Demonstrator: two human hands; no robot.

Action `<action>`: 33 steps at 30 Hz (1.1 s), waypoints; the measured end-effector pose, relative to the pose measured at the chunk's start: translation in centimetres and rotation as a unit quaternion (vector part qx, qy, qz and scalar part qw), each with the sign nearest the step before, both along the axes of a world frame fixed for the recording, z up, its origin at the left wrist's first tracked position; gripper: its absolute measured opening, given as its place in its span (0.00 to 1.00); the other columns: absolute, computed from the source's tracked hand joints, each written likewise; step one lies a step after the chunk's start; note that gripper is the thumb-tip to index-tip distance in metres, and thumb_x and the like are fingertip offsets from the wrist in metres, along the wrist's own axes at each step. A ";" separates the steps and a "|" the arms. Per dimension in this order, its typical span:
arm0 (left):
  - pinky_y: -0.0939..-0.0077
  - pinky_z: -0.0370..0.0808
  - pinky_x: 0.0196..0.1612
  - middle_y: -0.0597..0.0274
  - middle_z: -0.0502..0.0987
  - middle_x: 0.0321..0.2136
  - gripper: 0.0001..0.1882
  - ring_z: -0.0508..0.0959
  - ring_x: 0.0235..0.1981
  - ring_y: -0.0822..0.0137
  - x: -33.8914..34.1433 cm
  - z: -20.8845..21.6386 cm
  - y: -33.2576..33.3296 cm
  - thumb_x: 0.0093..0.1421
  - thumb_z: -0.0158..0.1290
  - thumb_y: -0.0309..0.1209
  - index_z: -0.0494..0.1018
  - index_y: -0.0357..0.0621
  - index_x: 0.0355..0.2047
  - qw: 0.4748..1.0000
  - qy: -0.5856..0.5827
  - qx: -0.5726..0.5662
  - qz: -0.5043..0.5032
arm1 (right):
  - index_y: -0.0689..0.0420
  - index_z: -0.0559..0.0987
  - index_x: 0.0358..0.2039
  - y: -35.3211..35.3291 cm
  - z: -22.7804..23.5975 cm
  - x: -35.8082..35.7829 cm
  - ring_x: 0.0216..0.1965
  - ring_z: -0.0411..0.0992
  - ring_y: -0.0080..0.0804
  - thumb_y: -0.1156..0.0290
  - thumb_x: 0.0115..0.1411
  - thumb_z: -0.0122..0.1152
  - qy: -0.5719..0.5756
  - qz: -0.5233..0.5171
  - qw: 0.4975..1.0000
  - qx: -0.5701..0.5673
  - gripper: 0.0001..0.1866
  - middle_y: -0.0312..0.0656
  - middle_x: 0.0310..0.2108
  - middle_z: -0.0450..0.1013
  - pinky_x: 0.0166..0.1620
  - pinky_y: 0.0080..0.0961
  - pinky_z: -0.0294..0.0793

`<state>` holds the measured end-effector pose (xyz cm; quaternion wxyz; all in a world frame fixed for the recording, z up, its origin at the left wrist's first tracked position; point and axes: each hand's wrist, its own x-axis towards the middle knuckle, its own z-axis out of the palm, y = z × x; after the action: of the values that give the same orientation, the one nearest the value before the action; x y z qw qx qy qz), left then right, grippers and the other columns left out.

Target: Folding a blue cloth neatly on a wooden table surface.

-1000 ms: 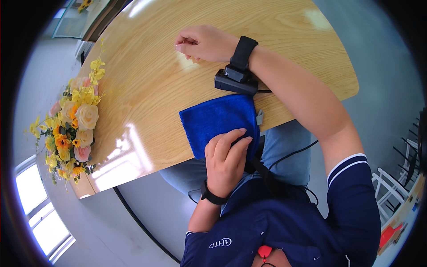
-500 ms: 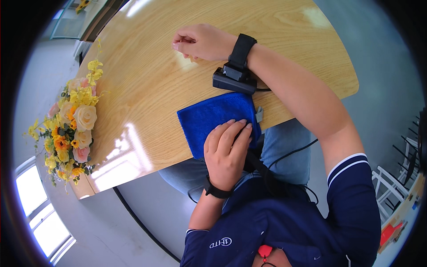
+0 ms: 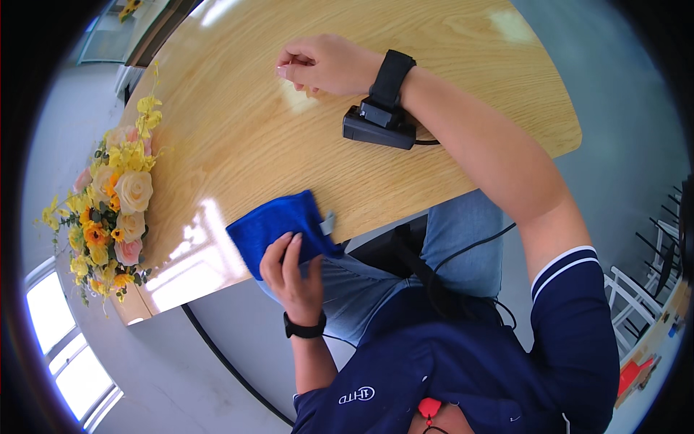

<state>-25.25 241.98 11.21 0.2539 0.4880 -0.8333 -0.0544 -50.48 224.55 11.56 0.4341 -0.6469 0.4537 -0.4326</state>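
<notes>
A blue cloth (image 3: 278, 224) with a small grey tag lies over the near table edge, part of it beyond the edge. My left hand (image 3: 293, 278), with a black band on its wrist, grips the cloth from the near side, fingers pressed on its top. The thumb sits by the cloth's near right part, and what lies under the fingers is hidden. Farther off, over the tabletop, my right hand (image 3: 329, 65) is loosely curled, and nothing shows in its fingers. A black strap (image 3: 392, 76) holds a dark box-shaped device (image 3: 378, 129) at the right wrist.
The light wooden table (image 3: 448, 108) has a curved far side and a rounded right corner. A bouquet of yellow, white and pink flowers (image 3: 119, 210) stands at its left end. A black cable (image 3: 473, 253) runs from the right-wrist device past my lap. White chairs (image 3: 632, 304) are off to the right.
My left hand and the blue cloth have moved left and toward me. The cloth has come away from the wrist device. My right hand has barely shifted.
</notes>
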 end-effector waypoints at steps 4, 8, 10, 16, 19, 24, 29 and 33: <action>0.62 0.60 0.52 0.55 0.69 0.45 0.24 0.67 0.49 0.54 4.0 0.2 -0.1 0.40 0.57 0.22 0.70 0.41 0.42 0.997 -0.054 -0.007 0.062 | 0.62 0.72 0.34 -0.1 -0.2 -0.1 0.22 0.67 0.20 0.64 0.59 0.50 0.000 0.002 1.000 -0.007 0.13 0.37 0.23 0.70 0.27 0.18 0.68; 0.61 0.58 0.54 0.52 0.65 0.50 0.33 0.63 0.52 0.52 6.7 -0.1 -0.2 0.39 0.55 0.17 0.64 0.41 0.49 0.988 -0.029 -0.011 0.149 | 0.63 0.72 0.34 -0.1 -0.2 -0.2 0.23 0.67 0.20 0.64 0.59 0.50 0.000 0.006 1.000 -0.005 0.13 0.37 0.23 0.70 0.28 0.18 0.68; 0.60 0.57 0.56 0.53 0.63 0.53 0.34 0.61 0.54 0.52 8.4 -0.3 -0.3 0.40 0.54 0.18 0.61 0.41 0.52 0.984 -0.040 -0.004 0.172 | 0.63 0.72 0.34 -0.1 -0.2 -0.1 0.23 0.67 0.20 0.64 0.59 0.50 0.008 0.002 1.000 -0.004 0.13 0.37 0.23 0.70 0.28 0.18 0.69; 0.56 0.47 0.60 0.56 0.58 0.57 0.31 0.55 0.59 0.53 8.9 -0.2 -0.4 0.48 0.51 0.26 0.59 0.43 0.55 0.977 -0.129 0.023 0.165 | 0.63 0.72 0.33 0.0 0.1 0.0 0.22 0.67 0.20 0.64 0.59 0.50 -0.003 0.008 1.000 0.009 0.13 0.37 0.23 0.70 0.27 0.18 0.68; 0.54 0.45 0.60 0.56 0.57 0.58 0.31 0.53 0.60 0.54 8.6 -0.2 -0.4 0.49 0.50 0.28 0.58 0.43 0.56 0.979 -0.126 0.031 0.158 | 0.62 0.72 0.33 0.1 0.1 -0.1 0.22 0.67 0.20 0.64 0.59 0.50 0.007 -0.001 1.000 0.000 0.13 0.37 0.22 0.70 0.27 0.18 0.68; 0.52 0.44 0.60 0.55 0.56 0.58 0.31 0.52 0.61 0.53 7.0 0.4 -0.3 0.49 0.50 0.29 0.58 0.43 0.56 0.981 -0.141 0.046 0.127 | 0.62 0.72 0.33 -0.1 -0.1 0.0 0.22 0.67 0.20 0.64 0.59 0.50 0.018 0.000 1.000 -0.010 0.12 0.36 0.22 0.70 0.27 0.18 0.68; 0.53 0.47 0.59 0.51 0.58 0.57 0.32 0.55 0.59 0.50 3.8 0.9 -0.6 0.45 0.53 0.30 0.62 0.42 0.53 0.987 -0.139 0.040 0.067 | 0.61 0.73 0.32 -0.1 -0.2 -0.1 0.23 0.70 0.22 0.63 0.58 0.50 0.015 -0.001 1.000 -0.017 0.13 0.38 0.23 0.72 0.28 0.19 0.69; 0.55 0.51 0.58 0.51 0.60 0.55 0.30 0.57 0.57 0.49 0.4 1.4 -0.5 0.44 0.53 0.30 0.64 0.42 0.52 0.992 -0.117 0.039 0.025 | 0.62 0.72 0.33 0.0 0.0 0.0 0.22 0.67 0.20 0.65 0.59 0.50 0.024 -0.007 1.000 -0.018 0.12 0.37 0.22 0.70 0.27 0.17 0.68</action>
<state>-24.83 241.45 12.58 0.1368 0.5216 -0.8418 -0.0227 -50.45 224.56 11.53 0.4081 -0.6619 0.4603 -0.4282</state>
